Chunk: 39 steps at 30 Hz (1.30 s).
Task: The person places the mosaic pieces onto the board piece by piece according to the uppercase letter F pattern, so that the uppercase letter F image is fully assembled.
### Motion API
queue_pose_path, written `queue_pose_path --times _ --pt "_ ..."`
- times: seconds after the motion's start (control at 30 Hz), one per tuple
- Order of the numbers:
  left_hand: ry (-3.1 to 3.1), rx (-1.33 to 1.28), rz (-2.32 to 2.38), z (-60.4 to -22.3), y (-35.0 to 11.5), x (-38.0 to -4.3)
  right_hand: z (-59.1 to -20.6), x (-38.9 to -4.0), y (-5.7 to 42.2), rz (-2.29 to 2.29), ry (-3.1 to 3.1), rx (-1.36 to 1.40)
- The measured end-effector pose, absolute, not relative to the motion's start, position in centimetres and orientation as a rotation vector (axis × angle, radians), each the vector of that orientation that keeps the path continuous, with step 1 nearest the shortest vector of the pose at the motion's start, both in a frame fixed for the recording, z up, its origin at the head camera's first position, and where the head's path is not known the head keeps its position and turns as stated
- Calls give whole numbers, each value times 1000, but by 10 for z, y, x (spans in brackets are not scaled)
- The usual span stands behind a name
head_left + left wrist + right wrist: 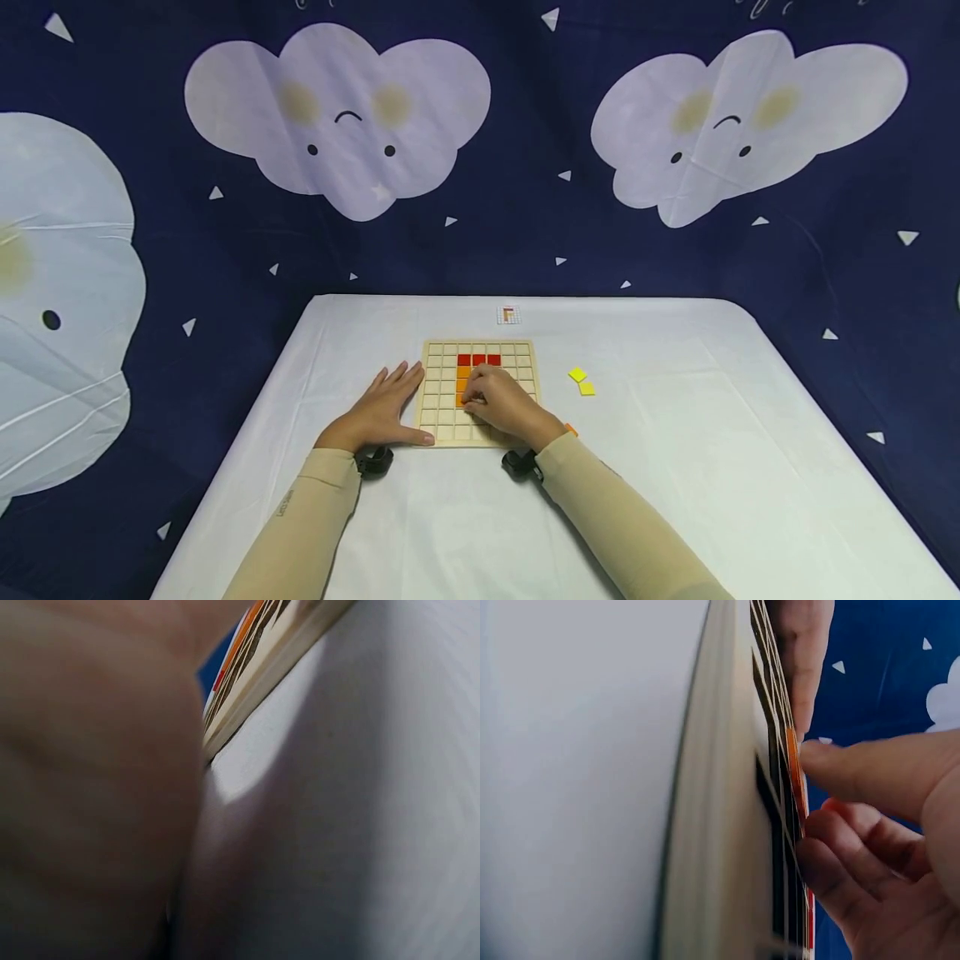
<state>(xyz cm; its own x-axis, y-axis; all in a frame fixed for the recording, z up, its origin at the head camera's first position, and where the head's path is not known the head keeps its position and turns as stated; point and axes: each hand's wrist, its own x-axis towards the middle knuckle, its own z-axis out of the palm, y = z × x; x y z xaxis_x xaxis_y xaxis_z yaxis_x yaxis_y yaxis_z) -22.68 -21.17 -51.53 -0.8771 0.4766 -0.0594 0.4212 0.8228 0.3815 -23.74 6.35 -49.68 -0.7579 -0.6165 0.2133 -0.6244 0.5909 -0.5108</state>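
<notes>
A square wooden grid board lies on the white table. A row of red tiles fills cells near its far side, and orange tiles run down from the row's left end. My right hand is over the board, thumb and curled fingertips at the lowest orange tile, which they seem to pinch. My left hand rests with spread fingers along the board's left edge, thumb at the near corner. The right hand hides part of the grid.
Two yellow tiles lie to the right of the board. An orange piece shows partly behind the right wrist. Beyond the board lies a small pattern card with red and orange squares. A dark blue cloud-print cloth hangs behind the table.
</notes>
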Motion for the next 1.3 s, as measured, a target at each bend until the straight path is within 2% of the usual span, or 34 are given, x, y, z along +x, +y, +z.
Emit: queue_pose_path --times 0.33,0.67,0.83,1.07,1.3 --pt "2849 680 556 -515 -210 -227 -487 -227 117 1194 -2679 914" --pt "2856 686 565 -515 -211 -226 -504 -213 184 1224 -2683 641" --pt "2853 698 566 -516 -208 -227 -510 -204 203 1278 -2691 671" --pt "2846 704 541 -512 -208 -227 -521 -196 232 1630 -2712 849" --pt "2851 700 555 -514 -210 -227 -519 -200 242 1658 -2789 970"
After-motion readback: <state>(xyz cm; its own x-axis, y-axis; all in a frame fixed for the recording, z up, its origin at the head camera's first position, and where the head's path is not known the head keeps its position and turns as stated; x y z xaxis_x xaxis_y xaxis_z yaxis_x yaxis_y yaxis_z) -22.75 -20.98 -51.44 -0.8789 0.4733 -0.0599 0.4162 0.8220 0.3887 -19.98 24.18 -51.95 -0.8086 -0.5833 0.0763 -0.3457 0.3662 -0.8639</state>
